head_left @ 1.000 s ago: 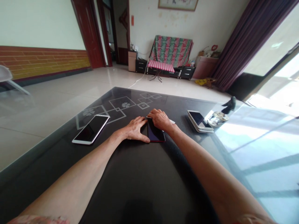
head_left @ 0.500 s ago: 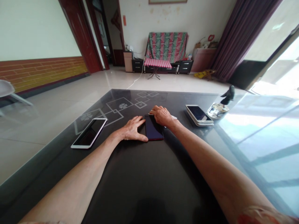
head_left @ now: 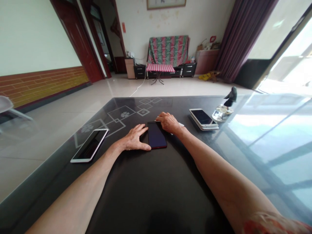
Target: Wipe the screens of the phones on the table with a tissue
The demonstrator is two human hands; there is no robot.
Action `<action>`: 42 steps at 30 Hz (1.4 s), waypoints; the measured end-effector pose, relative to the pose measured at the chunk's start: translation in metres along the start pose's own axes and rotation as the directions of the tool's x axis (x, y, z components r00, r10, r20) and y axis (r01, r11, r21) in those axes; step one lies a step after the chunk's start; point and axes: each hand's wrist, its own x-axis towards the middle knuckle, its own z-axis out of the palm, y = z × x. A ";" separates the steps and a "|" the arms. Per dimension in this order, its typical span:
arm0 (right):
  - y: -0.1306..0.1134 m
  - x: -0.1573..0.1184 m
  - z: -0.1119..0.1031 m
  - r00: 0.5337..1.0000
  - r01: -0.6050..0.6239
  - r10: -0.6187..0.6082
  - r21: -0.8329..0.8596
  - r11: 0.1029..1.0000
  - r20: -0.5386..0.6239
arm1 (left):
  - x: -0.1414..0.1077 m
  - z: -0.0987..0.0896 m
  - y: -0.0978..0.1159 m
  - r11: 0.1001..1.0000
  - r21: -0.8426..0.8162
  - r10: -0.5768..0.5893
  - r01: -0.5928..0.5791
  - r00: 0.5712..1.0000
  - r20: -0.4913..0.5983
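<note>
A dark phone [head_left: 157,136] with a red lower edge lies flat, screen up, on the black table. My left hand [head_left: 135,137] rests at its left side with fingers and thumb spread, the thumb at the lower left corner. My right hand [head_left: 168,122] is closed at the phone's upper right edge, bunched over a white cloth [head_left: 181,124]. Most of that cloth is hidden under the palm; only small white bits show.
A white-framed phone [head_left: 90,146] lies at left. Right of my hands are stacked phones [head_left: 203,117], with a clear spray bottle [head_left: 223,112] with a black head behind them. The glossy table [head_left: 146,188] reflects window light at right.
The view has shifted slightly, so the table things appear a little further left. My right hand sits slightly further right relative to the phone, uncovering more of its upper screen. The left hand keeps its place.
</note>
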 end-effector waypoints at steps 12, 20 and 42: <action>0.004 -0.007 0.006 0.993 -0.078 0.082 0.050 0.996 -0.082 | -0.002 -0.003 0.007 0.999 -0.012 -0.035 0.035 0.999 0.011; 0.005 -0.007 0.008 0.990 -0.063 0.069 0.047 0.997 -0.124 | -0.002 -0.005 0.009 0.999 -0.007 -0.044 0.044 0.999 0.027; 0.008 -0.007 0.015 0.961 -0.062 0.110 0.190 0.980 -0.253 | -0.002 -0.005 0.010 0.999 0.005 -0.045 0.044 0.999 0.024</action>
